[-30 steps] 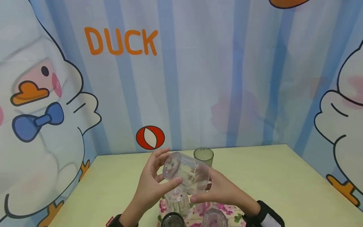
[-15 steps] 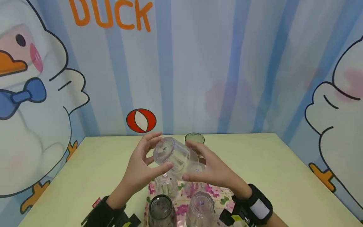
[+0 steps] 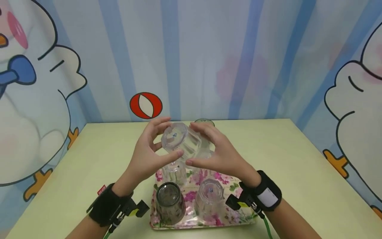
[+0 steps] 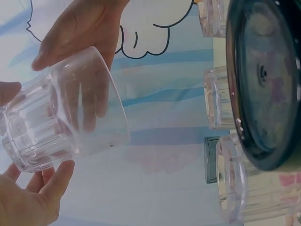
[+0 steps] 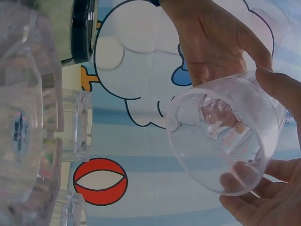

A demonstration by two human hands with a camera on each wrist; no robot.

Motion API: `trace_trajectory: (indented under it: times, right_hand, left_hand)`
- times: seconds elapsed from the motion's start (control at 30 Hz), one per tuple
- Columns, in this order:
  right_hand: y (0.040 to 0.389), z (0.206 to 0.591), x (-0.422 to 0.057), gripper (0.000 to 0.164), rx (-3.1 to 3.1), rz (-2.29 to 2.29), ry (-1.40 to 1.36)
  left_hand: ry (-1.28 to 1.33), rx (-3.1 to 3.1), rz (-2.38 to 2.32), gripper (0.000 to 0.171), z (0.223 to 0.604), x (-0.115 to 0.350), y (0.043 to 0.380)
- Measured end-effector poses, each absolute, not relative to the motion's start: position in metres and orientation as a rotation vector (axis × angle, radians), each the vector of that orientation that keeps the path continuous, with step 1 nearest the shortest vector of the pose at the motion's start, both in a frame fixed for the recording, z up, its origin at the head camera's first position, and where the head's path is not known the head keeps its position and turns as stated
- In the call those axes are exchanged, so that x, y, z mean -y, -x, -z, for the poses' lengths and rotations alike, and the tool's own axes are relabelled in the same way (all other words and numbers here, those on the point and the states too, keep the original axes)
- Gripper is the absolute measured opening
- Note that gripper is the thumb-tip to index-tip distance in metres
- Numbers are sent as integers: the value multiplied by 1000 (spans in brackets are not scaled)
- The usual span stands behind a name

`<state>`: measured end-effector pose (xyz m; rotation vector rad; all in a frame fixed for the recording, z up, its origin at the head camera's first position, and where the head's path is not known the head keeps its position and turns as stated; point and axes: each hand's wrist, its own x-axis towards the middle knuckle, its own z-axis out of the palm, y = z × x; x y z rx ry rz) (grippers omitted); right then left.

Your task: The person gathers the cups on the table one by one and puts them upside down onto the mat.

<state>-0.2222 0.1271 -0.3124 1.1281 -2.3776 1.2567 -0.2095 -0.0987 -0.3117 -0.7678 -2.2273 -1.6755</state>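
Both hands hold one clear, faceted cup (image 3: 185,141) tilted on its side above a floral tray (image 3: 191,196). Its thick base points toward the left hand (image 3: 146,151), whose thumb and fingers grip that end. Around the mouth end curl the fingers and thumb of the right hand (image 3: 222,149). In the right wrist view the cup's open mouth (image 5: 174,141) faces the camera, and the inside looks see-through. The left wrist view shows the right hand (image 4: 84,33) partly through the cup's wall. Some fingers are hidden behind the cup.
On the tray stand an upside-down dark glass (image 3: 170,202), an upside-down clear cup (image 3: 209,197) and further clear cups, one being this cup (image 3: 174,172). A greenish glass (image 3: 206,121) is behind the right hand. A duck-print curtain (image 3: 206,59) backs the yellow table (image 3: 268,146).
The head view has tipped down, so more of the tray and its cups shows. The right hand's fingers have come over the cup's upper side. Both hands keep the cup tilted.
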Motion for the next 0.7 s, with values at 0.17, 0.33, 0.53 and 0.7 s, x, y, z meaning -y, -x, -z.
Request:
trace_trajectory:
  times: [0.17,0.33,0.53,0.7]
  right_hand:
    - [216,318,-124,77,2370,-1209,-1112]
    - [215,320,-119,70,2345,-1187,-1111]
    - [221,311,-121,67,2291,-1157,-1059]
    - [220,309,-117,65,2256,-1218,-1041]
  left_hand:
    - [773,2246,1652,77,317,97,203]
    - [766,2256,1631,77,316,100,202]
    - [780,2231,1625,79,309,95,210]
    - [809,2199,1668,80,305,99,211]
